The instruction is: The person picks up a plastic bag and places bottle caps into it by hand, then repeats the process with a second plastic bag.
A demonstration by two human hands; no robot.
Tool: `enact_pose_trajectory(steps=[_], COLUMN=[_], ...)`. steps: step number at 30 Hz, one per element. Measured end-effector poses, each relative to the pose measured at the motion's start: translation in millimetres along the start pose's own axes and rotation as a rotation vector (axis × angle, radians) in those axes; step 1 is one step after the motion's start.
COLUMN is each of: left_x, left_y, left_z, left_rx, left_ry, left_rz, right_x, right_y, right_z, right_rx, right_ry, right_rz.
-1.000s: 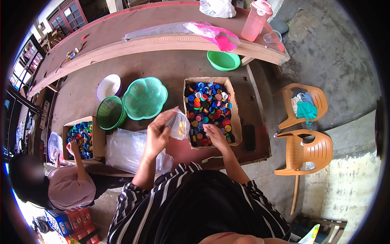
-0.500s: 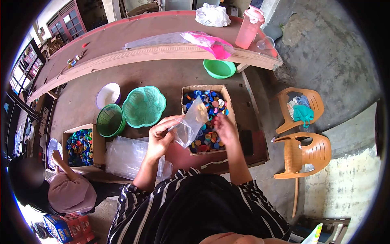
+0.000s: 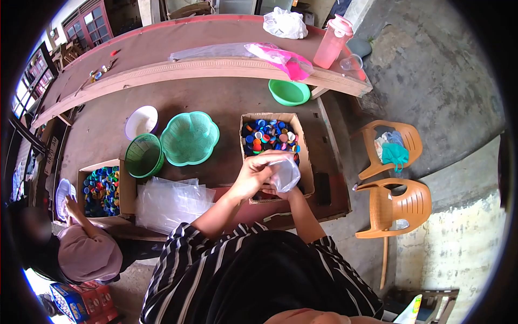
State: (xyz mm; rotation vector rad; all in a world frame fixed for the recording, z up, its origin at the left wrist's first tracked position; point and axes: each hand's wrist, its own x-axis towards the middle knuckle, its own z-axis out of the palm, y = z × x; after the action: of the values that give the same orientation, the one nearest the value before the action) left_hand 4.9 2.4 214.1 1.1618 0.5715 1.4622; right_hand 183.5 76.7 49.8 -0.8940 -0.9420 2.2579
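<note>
A clear plastic bag (image 3: 287,175) hangs over the near part of a cardboard box (image 3: 305,156) of colourful bottle caps (image 3: 270,133). My left hand (image 3: 254,177) is closed on the bag's edge, fingers and thumb gripping it. Just under and behind the bag is my right hand (image 3: 293,195); the bag covers most of its fingers, so whether it holds anything is hidden. Flat clear plastic bags (image 3: 171,205) lie stacked on the table to the left of my left arm.
Left of the stack stands another box of caps (image 3: 102,189), with a person (image 3: 89,248) holding a pale basket (image 3: 63,197) beside it. A light green basket (image 3: 190,139), a dark green basket (image 3: 144,156) and a white bowl (image 3: 143,121) stand behind. Two orange chairs (image 3: 396,208) are at right.
My left hand and the bag have moved right, over the box. My right hand has come from above the caps to beneath the bag, and the bag now looks more bunched.
</note>
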Motion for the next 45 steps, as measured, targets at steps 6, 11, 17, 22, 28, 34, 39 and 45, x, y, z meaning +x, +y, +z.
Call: enact_pose_trajectory(steps=[6, 11, 17, 22, 28, 34, 39, 45], left_x=[10.3, -7.7, -35.0, -55.7, -53.4, -54.5, -58.0, -64.6], left_y=[-7.1, -45.1, -114.0, -179.0, -166.4, -167.7, -169.8, -179.2], left_z=[-21.9, -58.9, -58.6, -71.0, -50.1, -48.4, -42.9, -48.9], left_rx=[0.037, 0.080, 0.131, 0.179, 0.248, 0.229, 0.219, 0.155], left_ry=[0.057, 0.205, 0.328, 0.397, 0.406, 0.426, 0.528, 0.447], left_rz=[0.079, -0.011, -0.347, -0.339, -0.375, -0.329, -0.409, -0.511], right_x=[4.0, -46.6, -67.1, -84.1, -75.1, -84.9, -87.4, -88.0], right_y=[-26.7, -131.1, -216.8, -223.9, -214.7, -228.1, -242.7, -240.6], right_z=[-72.2, -68.7, -41.7, 27.0, 49.2, 67.5, 81.1, 82.9], right_rx=[0.230, 0.004, -0.495, -0.864, -1.155, -1.084, -1.203, -1.238], right_ry=[-0.102, 0.363, 0.416, 0.352, 0.292, 0.258, 0.213, 0.159], right_rz=[0.064, -0.413, -0.777, -0.850, -0.890, -0.897, -0.996, -0.878])
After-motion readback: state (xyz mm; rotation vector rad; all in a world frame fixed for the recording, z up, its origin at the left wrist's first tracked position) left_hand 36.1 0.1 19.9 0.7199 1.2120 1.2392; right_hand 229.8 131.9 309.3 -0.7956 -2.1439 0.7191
